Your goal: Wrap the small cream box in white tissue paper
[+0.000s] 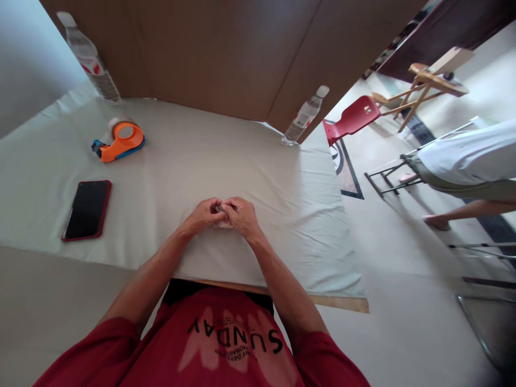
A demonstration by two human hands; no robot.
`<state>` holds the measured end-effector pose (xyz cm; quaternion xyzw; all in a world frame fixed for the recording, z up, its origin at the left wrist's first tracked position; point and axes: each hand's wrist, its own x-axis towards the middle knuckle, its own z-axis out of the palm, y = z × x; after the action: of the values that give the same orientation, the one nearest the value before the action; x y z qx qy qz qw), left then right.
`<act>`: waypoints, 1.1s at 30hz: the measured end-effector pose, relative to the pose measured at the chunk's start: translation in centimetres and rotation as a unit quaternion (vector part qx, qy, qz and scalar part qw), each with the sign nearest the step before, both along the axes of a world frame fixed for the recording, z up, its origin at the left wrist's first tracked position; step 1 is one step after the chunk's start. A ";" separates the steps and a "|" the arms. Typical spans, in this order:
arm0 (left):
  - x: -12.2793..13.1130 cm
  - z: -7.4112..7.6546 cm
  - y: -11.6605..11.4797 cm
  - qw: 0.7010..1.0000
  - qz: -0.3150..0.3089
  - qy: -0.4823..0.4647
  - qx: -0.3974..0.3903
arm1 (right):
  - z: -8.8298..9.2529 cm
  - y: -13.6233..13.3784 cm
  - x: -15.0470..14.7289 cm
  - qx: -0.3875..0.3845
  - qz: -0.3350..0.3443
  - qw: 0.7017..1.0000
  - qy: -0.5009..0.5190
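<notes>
My left hand (208, 213) and my right hand (242, 214) meet low over the cloth-covered table (161, 177), close to its front edge. Both are closed, fingertips pressed together around a small greyish object (220, 208). Fingers cover most of it, so its kind cannot be made out. A pale, see-through-looking bit (223, 225) shows just below the fingers.
An orange tape dispenser (127, 142) and a red-cased phone (86, 209) lie to the left. Bottles (91, 59) (305, 116) stand by the brown cardboard panel (217, 54) at the back. On the right are a red chair (355, 118) and a seated person (471, 156).
</notes>
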<state>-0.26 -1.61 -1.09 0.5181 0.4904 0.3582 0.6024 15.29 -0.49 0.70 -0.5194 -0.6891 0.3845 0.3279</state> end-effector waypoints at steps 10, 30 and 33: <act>0.1 -0.6 -0.2 1.000 0.004 0.002 0.015 | 0.0 -0.3 1.6 -0.061 0.015 0.995 0.079; -1.7 0.3 -0.2 0.999 -0.053 0.002 -0.002 | -1.6 -1.7 2.5 0.142 0.089 0.983 -0.075; -1.7 0.2 -0.1 0.999 -0.052 0.014 0.003 | -1.8 -2.0 2.8 0.160 0.099 0.975 -0.122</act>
<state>-1.96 -1.69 -0.85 0.5496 0.4701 0.3203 0.6119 18.06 -2.44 -1.09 -0.4323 -0.8246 0.2339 0.2802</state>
